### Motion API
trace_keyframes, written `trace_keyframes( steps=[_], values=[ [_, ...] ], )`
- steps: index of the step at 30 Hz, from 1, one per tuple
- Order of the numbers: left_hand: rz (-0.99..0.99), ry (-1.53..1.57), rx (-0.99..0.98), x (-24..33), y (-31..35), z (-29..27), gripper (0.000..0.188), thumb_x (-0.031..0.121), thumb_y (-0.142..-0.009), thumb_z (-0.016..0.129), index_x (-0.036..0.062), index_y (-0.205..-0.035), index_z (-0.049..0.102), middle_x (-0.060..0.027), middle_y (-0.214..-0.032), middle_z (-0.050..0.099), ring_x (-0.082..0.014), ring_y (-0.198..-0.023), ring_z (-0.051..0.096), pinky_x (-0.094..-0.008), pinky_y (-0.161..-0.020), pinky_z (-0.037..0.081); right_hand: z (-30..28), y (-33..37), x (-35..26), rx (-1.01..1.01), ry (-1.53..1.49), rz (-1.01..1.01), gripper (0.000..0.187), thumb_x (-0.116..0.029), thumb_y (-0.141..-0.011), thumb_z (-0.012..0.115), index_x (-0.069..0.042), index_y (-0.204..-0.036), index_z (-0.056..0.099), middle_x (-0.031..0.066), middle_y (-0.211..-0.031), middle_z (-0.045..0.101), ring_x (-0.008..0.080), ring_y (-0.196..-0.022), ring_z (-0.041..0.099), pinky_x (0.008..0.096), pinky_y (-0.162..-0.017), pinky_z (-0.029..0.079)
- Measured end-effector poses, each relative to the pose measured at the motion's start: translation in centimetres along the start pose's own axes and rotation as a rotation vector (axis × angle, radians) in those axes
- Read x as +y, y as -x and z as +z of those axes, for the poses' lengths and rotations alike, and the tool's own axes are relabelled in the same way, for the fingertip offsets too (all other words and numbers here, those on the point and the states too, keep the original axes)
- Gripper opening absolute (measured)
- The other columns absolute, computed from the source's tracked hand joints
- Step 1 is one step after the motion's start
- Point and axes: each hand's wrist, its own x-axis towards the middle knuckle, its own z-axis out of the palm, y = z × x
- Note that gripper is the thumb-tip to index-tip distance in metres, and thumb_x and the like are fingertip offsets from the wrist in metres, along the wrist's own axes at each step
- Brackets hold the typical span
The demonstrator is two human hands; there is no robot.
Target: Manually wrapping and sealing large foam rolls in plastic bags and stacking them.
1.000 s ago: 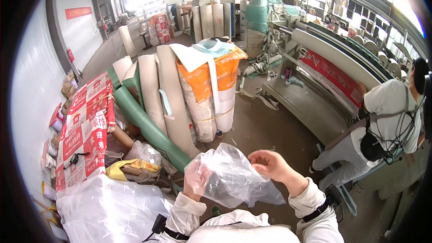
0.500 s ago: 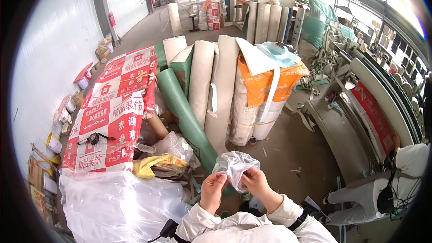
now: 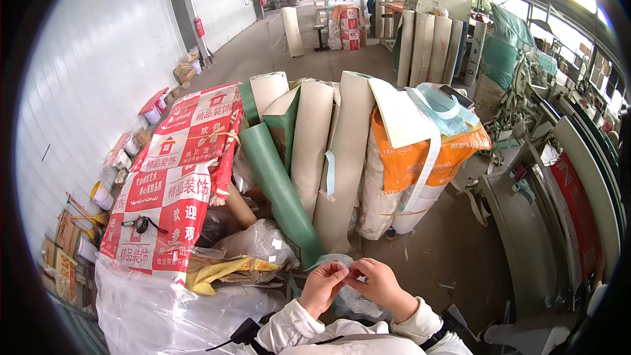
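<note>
so both hands are up close together at the bottom middle, pinching a crumpled clear bag (image 3: 355, 299) between them. left hand (image 3: 322, 287) has its fingers curled narrow onto the top of the bag, right hand (image 3: 380, 284) does the same from the other side, fingertips nearly touching. most of the bag hangs below and behind the hands, just above the white sleeves, and i can't tell if anything's in it.

containers around: a big sack (image 3: 411, 177), orange on top and white below, stands upright right of centre, a white strap down its front, with pale sheets and a light blue piece sticking out of its open top. leaning just left of it are tall rolls (image 3: 342, 158), beige ones and a green roll (image 3: 279, 190) tilted toward the hands. on the left a red and white printed cover (image 3: 174, 177) lies over a stack. below that sits a large clear plastic bag (image 3: 158, 302), with a yellow sack (image 3: 223, 269) crumpled on top and another clear wad (image 3: 259, 240) beside it. grey machine (image 3: 545, 223) on the right.
</note>
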Motion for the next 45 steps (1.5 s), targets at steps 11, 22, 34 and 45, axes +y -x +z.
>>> trace_keyframes(
  steps=[11,22,34,45],
  values=[
    [0.184,-0.539,-0.055,3.2,-1.7,-1.5,0.015,0.007,-0.081,0.058,0.0042,-0.093,0.049,0.0014,-0.066,0.044,-0.0104,-0.062,0.046,-0.0274,-0.064,0.042,-6.9,-5.2,12.6,0.497,-1.444,0.627,0.005,-0.004,-0.085,0.046,-0.004,-0.08,0.046,0.0058,-0.071,0.055,0.0151,-0.061,0.056,0.029,-0.056,0.05],
    [-0.037,0.173,-0.023,7.4,-3.1,-12.7,0.007,0.001,-0.081,0.055,0.002,-0.088,0.057,-0.0032,-0.074,0.056,-0.0108,-0.067,0.053,-0.0231,-0.061,0.043,-3.2,-12.4,3.9,0.286,-1.271,0.409,0.008,-0.008,-0.084,0.055,-0.005,-0.079,0.05,0.0,-0.057,0.044,0.0092,-0.05,0.04,0.0242,-0.049,0.036],
    [0.35,-0.401,0.815,5.3,-7.0,-25.0,0.013,0.014,-0.083,0.052,0.0028,-0.086,0.057,-0.0027,-0.069,0.056,-0.0108,-0.06,0.051,-0.0228,-0.059,0.043,4.6,-22.7,-1.2,-0.542,0.136,-0.103,0.017,-0.018,-0.075,0.062,-0.004,-0.082,0.054,0.0072,-0.07,0.057,0.0242,-0.058,0.054,0.0318,-0.054,0.044],
    [0.697,0.823,0.935,10.8,-7.0,-19.5,0.023,0.033,-0.084,0.051,0.0134,-0.072,0.051,0.0016,-0.064,0.048,-0.0134,-0.052,0.043,-0.028,-0.048,0.041,13.9,-41.6,11.5,-0.853,-0.254,-0.514,0.041,-0.033,-0.074,0.062,-0.01,-0.107,0.053,0.0101,-0.106,0.054,0.0273,-0.105,0.047,0.0353,-0.086,0.038]
  ],
)
